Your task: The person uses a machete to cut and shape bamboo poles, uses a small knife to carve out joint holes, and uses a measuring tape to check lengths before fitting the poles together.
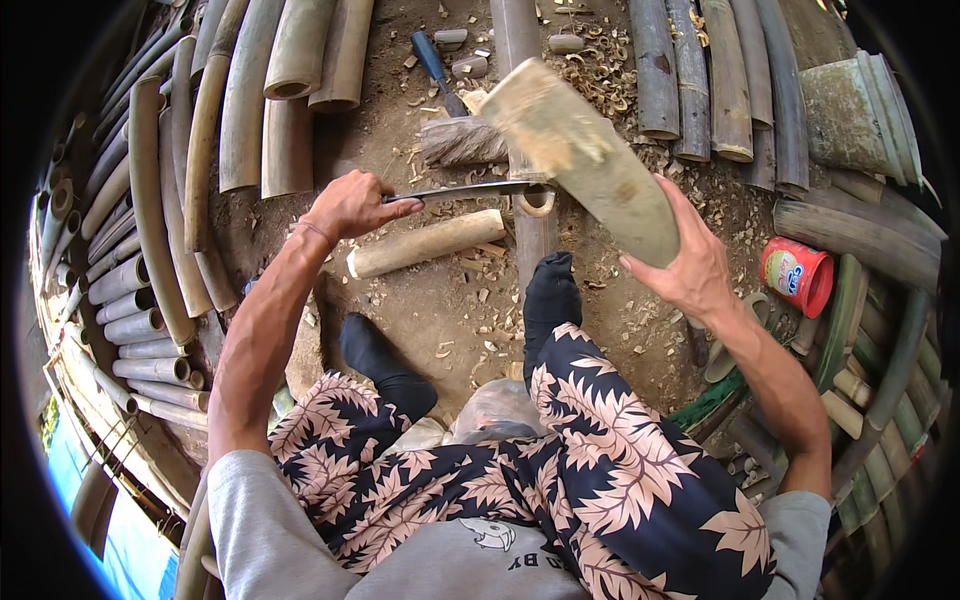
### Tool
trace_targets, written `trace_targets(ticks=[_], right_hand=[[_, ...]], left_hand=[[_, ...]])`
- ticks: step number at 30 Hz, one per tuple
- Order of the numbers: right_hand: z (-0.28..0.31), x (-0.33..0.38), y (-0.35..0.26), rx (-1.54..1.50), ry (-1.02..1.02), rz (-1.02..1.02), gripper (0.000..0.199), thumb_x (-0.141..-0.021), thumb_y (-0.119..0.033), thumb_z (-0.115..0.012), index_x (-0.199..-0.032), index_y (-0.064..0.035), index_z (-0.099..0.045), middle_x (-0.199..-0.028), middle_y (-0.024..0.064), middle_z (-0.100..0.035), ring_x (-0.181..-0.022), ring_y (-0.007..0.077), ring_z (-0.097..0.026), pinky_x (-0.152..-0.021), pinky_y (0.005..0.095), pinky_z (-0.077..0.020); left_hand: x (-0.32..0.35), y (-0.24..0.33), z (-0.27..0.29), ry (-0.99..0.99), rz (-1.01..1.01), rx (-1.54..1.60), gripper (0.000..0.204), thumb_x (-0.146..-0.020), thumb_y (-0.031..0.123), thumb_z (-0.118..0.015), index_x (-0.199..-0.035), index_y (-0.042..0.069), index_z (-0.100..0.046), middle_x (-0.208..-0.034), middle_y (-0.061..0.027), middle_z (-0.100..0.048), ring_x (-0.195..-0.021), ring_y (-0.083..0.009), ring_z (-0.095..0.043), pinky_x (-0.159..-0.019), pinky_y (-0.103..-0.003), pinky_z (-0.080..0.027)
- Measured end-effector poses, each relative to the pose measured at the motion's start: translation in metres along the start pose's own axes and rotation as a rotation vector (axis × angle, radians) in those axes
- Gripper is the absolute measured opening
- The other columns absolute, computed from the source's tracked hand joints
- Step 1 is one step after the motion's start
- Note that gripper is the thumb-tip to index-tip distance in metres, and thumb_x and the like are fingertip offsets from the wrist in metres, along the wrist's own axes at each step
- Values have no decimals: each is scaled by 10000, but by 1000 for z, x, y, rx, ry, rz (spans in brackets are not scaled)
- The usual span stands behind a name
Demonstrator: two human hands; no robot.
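My left hand (358,207) is closed on the end of a long narrow knife (460,191), held level over the ground. The blade's far end reaches a bamboo pole (537,245) that runs away from me, beside a cut hole in it. My right hand (692,255) grips the near end of a thick, worn wooden block (600,180), tilted up to the left. The block's underside is over the blade tip; I cannot tell whether they touch. My foot in a black sock (552,290) rests at the pole's near end.
A short bamboo piece (428,244) lies left of the pole. Beyond are a rough log chunk (460,142) and a blue-handled tool (430,58). Bamboo lengths (250,90) are stacked on both sides. A red tub (815,283) and a grey bucket (850,115) stand right. Shavings litter the dirt.
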State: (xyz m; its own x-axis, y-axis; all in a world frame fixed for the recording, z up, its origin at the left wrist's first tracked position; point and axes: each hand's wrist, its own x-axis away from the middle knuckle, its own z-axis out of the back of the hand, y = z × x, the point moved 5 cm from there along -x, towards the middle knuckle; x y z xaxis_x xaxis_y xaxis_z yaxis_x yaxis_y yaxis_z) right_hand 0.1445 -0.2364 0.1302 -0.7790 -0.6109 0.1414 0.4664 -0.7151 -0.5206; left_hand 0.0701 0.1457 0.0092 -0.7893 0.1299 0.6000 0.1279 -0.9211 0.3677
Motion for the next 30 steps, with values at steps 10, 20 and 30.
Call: trace_targets(ticks=[10,20,30], right_hand=[[-160,206,82,-190,170,-393,713,-843,-256,-734,-1418,23,-418,-1289,259,-496,-1207,403,-497,-1042,472,-405],[-86,202,192,182,-80,-979,686,-809,-162,-692,-1413,-60,-382,-1282,215,-478,-1180,427,-496,-983,500,-421],[29,247,178,-163,700,-875,316,-952,-222,-499,-1160,15,-520,-843,198,-586,-775,362,-607,-707,453,-479]], left_hand=[[63,-1,-12,750,377,234,427,-970,426,-569,-1024,3,-594,-934,-258,-652,-883,-436,-637,-763,-507,-490],[-7,-6,-42,685,474,295,483,-916,280,-634,-1190,-92,-495,-1136,-325,-547,-1072,-481,-540,-934,-514,-432],[22,-4,-43,740,451,112,668,-870,284,-686,-1396,-34,-425,-1355,-276,-459,-1239,-446,-445,-1066,-508,-351]])
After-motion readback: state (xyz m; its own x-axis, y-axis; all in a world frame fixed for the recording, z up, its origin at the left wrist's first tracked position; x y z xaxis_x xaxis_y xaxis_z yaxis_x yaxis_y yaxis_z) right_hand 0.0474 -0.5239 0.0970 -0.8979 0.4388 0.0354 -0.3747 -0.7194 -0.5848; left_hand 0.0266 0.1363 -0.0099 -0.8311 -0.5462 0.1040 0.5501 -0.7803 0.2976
